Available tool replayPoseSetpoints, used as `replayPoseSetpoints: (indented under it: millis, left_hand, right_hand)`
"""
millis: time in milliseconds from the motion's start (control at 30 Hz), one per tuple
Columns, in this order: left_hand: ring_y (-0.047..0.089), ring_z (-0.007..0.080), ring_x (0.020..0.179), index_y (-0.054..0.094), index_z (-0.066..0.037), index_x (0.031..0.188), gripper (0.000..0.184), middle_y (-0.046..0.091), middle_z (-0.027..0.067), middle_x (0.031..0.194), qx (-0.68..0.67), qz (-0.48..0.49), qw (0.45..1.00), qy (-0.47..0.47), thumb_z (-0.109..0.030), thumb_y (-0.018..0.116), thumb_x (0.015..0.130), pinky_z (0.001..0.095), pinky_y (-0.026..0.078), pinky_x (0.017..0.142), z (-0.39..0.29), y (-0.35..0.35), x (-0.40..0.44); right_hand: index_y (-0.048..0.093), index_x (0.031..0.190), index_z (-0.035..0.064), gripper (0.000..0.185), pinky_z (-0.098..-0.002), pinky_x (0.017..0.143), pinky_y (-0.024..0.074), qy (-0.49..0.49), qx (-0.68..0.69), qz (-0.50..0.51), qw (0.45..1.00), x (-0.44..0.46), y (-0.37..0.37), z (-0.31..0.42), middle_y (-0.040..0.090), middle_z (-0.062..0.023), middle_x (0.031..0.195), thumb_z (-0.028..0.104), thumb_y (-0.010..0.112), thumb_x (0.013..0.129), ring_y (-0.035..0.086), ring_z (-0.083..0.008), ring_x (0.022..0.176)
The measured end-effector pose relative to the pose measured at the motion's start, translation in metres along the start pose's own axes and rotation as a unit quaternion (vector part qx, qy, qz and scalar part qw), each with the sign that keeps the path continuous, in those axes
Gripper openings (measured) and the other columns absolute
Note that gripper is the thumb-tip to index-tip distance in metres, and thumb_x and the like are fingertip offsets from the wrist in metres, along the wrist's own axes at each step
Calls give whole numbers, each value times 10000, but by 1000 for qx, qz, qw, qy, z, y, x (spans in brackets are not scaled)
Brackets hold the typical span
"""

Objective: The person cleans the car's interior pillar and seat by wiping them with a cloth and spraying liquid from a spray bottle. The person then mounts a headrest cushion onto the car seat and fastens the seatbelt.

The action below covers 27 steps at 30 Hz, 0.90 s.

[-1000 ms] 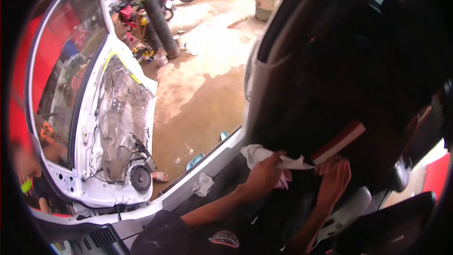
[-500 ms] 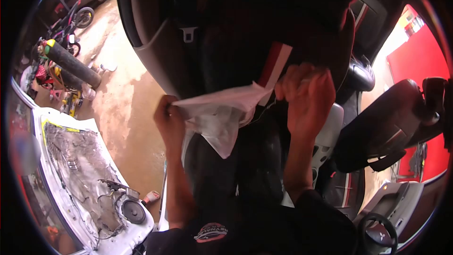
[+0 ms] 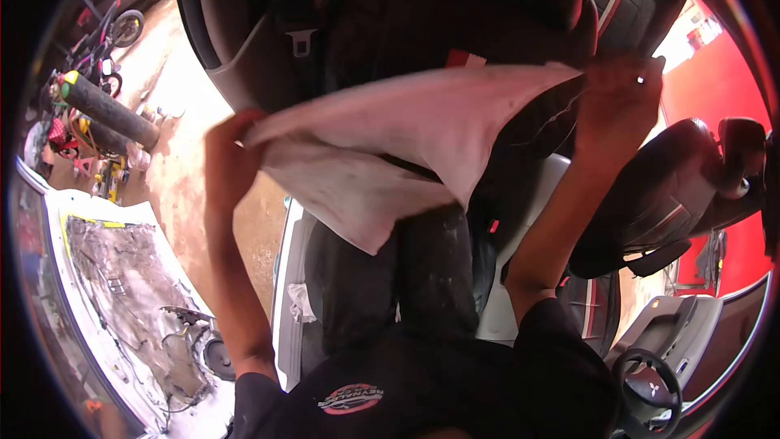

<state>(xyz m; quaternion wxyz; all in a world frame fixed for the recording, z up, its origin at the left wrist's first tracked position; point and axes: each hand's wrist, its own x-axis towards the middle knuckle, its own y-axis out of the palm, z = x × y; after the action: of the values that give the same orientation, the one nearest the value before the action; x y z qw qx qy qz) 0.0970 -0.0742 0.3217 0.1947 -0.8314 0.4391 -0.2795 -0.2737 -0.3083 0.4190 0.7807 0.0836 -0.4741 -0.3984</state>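
A thin whitish cloth [image 3: 406, 118] is stretched between my two hands in front of my chest, with loose corners hanging down. My left hand [image 3: 236, 154] is closed on its left end, near the open doorway. Higher up on the right, my right hand [image 3: 621, 97] is closed on the other end. A fine thread trails beside the cloth near my right hand. Behind the cloth's upper edge, part of a red and white strip [image 3: 465, 58] shows on the dark seat.
A stripped white door [image 3: 130, 276] with a speaker stands open at left. Gas cylinders [image 3: 110, 110] and a motorcycle are outside. A crumpled white piece [image 3: 301, 302] lies on the sill. Black seats [image 3: 658, 187] and a steering wheel [image 3: 650, 390] are at right.
My hands have moved apart, the left one outward and the right one up and outward. The cloth is spread much wider and covers most of the red and white strip.
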Motion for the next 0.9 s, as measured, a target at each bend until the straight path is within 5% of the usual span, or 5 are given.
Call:
replayPoseSetpoints:
  millis: [200,333,400,567,900]
  left_hand:
    - [619,87,783,678,-12,1017,263,672,32,828,43,-213,971,104,113,616,794,247,498,768,-83,-55,-5]
    - [607,134,707,659,-18,866,220,640,47,771,137,-3,989,52,95,704,683,278,474,706,-84,-62,-57]
    - [603,180,703,652,-11,820,187,638,71,778,50,97,992,-65,50,752,674,321,470,686,-63,-42,-85]
    - [599,358,849,661,-41,894,187,634,135,860,95,272,951,-115,-65,738,725,439,487,754,9,24,-160]
    - [686,286,918,727,-39,953,190,725,121,968,-52,428,883,-184,-131,774,793,371,523,842,23,13,-196]
  right_hand:
    - [621,855,29,222,-361,826,430,-141,-67,-95,983,23,-37,94,587,-72,855,226,577,949,530,-218,883]
    - [587,902,34,298,-361,819,421,-205,-226,-297,905,-17,2,103,493,-57,753,291,506,1028,510,-177,838]
    - [570,907,40,314,-329,743,445,-40,-124,-385,914,-50,-32,111,483,-45,731,304,479,1049,521,-155,757]
    - [596,931,74,333,-217,533,450,386,-399,-103,826,-176,-131,98,565,-25,784,355,474,1061,545,-96,601]
    - [587,872,60,332,-266,586,577,548,-398,-225,700,-262,-172,76,676,-70,747,337,543,1048,695,-153,644]
